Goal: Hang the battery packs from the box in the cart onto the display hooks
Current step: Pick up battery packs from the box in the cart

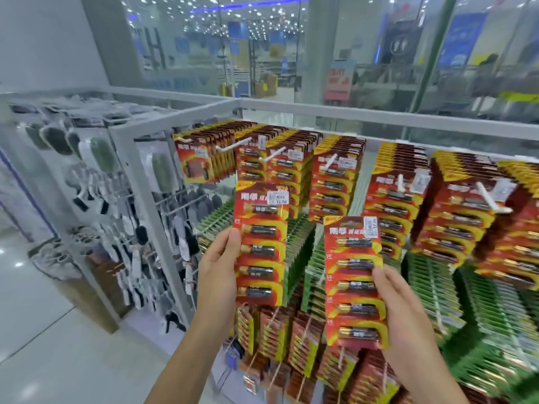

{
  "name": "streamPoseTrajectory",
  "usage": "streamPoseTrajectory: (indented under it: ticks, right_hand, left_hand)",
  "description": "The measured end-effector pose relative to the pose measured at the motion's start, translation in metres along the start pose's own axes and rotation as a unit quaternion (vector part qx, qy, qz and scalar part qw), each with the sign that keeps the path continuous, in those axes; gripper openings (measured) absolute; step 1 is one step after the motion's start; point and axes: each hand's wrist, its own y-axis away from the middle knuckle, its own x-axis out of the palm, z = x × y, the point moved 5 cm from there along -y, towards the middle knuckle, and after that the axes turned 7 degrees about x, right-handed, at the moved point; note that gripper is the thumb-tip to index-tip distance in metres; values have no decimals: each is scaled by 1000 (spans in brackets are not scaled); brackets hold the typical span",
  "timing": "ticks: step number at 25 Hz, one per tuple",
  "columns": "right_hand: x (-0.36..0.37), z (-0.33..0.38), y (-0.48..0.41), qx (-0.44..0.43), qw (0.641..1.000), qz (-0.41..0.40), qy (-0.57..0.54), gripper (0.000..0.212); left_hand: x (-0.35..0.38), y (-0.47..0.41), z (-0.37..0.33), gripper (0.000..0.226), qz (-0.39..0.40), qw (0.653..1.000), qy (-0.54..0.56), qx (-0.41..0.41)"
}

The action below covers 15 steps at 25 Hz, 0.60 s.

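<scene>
2 packs, gripped L hand, R hand

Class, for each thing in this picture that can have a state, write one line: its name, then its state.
left hand: grips the left pack by its edge.
right hand: grips the right pack by its edge.
left pack: upright, held, not hung.
right pack: upright, held, not hung.
hooks: loaded with red packs.

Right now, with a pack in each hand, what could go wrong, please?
Each pack is held by one edge: left pack in the left grip, right pack in the right grip; either may tilt and miss its hook. The top hooks look nearly full, so another might slide off.
</scene>
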Motion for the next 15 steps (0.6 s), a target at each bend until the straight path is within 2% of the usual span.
streamPoseTrajectory:
  ticks: [3,6,7,9,10,13,15]
  right_hand:
    - [13,4,-8,-8,1000,-15,-5,51]
    - [21,3,-13,-15,999,-36,-16,80]
    - [23,3,-14,-22,999,-42,-14,79]
    - [29,5,-12,-24,998,-36,-34,51]
    - [31,4,-12,-25,998,-31,-44,46]
    - [33,3,-15,-30,998,-41,-46,65]
    - [35,6,-12,-51,996,-52,-46,41]
  left_hand:
    - [5,-35,-15,33,28,999,-5,18]
    - [7,-62,-21,30,38,999,-20,30]
    - [6,-69,-21,27,39,999,-21,28]
    - [3,-78,-15,27,47,998,-21,20]
    - [3,-81,-12,29,55,998,-22,16]
    - [2,-90,-7,29,71,997,-22,11]
    - [7,-103,-4,27,72,997,-25,3]
